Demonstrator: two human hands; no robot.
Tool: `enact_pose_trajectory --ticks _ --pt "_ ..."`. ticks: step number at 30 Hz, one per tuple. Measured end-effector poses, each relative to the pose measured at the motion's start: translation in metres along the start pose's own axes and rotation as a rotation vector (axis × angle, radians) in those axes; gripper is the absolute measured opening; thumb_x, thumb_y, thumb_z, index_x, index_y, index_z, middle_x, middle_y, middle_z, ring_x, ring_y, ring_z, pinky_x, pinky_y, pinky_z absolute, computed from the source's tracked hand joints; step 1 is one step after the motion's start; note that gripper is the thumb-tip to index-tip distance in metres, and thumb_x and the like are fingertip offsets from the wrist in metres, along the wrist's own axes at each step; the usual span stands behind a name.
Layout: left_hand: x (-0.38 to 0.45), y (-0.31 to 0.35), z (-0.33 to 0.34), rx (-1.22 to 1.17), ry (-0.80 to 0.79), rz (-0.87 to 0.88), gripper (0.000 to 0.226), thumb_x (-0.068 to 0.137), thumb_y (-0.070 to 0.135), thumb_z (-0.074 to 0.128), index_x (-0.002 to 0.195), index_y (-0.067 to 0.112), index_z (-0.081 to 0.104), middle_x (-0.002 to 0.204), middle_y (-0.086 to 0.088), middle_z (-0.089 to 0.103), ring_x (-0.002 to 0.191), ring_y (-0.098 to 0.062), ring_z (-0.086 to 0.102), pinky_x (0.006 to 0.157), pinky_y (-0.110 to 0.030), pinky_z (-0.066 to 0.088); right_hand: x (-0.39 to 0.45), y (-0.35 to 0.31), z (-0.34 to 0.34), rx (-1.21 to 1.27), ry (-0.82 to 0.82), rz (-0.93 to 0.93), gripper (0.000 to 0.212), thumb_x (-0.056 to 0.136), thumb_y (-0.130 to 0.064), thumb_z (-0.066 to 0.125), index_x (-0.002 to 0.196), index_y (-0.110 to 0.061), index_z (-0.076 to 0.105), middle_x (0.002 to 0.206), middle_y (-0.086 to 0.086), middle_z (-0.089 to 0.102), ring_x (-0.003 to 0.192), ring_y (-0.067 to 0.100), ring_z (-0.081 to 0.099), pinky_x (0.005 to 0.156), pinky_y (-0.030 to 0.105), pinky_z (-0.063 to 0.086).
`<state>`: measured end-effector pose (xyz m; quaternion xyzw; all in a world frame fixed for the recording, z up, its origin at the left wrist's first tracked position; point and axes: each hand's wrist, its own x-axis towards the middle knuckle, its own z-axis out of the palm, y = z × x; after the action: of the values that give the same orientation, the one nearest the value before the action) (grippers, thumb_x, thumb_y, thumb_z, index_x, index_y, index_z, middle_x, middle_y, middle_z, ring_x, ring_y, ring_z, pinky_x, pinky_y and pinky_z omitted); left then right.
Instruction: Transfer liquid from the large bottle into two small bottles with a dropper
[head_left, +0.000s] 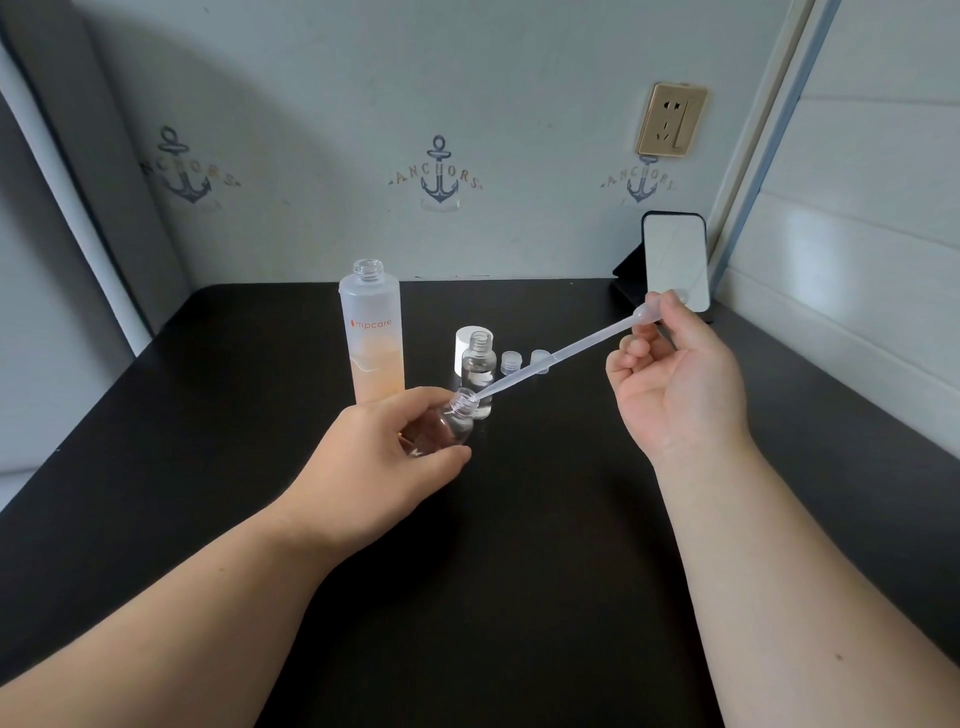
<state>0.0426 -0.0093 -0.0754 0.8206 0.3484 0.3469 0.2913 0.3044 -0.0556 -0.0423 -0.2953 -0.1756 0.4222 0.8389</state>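
The large frosted bottle (372, 343) stands uncapped at the back of the black table (519, 545), about half full of pale orange liquid. My left hand (384, 462) grips a small clear bottle (447, 423), tilted to the right and lifted in front of the large one. My right hand (675, 379) pinches the bulb of a clear plastic dropper (561, 356). The dropper slants down to the left, and its tip sits in the tilted bottle's mouth. A second small clear bottle (478, 364) stands upright and uncapped just behind, holding clear liquid.
A white cap (467, 338) stands behind the second small bottle. Two small clear caps (511, 362) (540, 358) lie to its right. A phone on a black stand (675, 260) leans at the back right corner. Walls close in behind and on the right.
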Motion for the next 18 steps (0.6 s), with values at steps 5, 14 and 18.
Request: enact_pose_trajectory --ticks 5,14,18 --pt "0.0 -0.0007 0.0002 -0.006 0.003 -0.007 0.029 0.081 0.038 0.077 0.102 0.052 0.063 0.094 0.031 0.067 0.09 0.004 0.064 0.071 -0.007 0.046 -0.0002 0.0002 0.0001 -0.022 0.004 -0.001 0.006 0.09 -0.016 0.072 0.089 -0.01 0.073 0.074 -0.001 0.065 0.053 0.012 0.045 0.054 0.021 0.041" --pt "0.0004 -0.0057 0.0012 -0.01 0.004 -0.023 0.029 0.081 0.04 0.078 0.108 0.045 0.066 0.093 0.029 0.068 0.087 0.003 0.065 0.072 -0.015 0.047 -0.0007 0.0001 0.0005 -0.039 -0.011 -0.012 0.009 0.096 -0.016 0.067 0.093 -0.01 0.073 0.075 -0.003 0.065 0.054 0.01 0.04 0.055 0.02 0.038" --pt "0.0008 -0.0068 0.0024 -0.016 -0.003 -0.023 0.029 0.081 0.039 0.078 0.106 0.048 0.066 0.09 0.025 0.069 0.083 0.001 0.067 0.073 -0.018 0.049 -0.0012 -0.0007 0.0 -0.069 -0.053 -0.023 0.014 0.097 -0.015 0.064 0.088 -0.013 0.074 0.077 -0.003 0.067 0.054 0.01 0.04 0.056 0.02 0.037"
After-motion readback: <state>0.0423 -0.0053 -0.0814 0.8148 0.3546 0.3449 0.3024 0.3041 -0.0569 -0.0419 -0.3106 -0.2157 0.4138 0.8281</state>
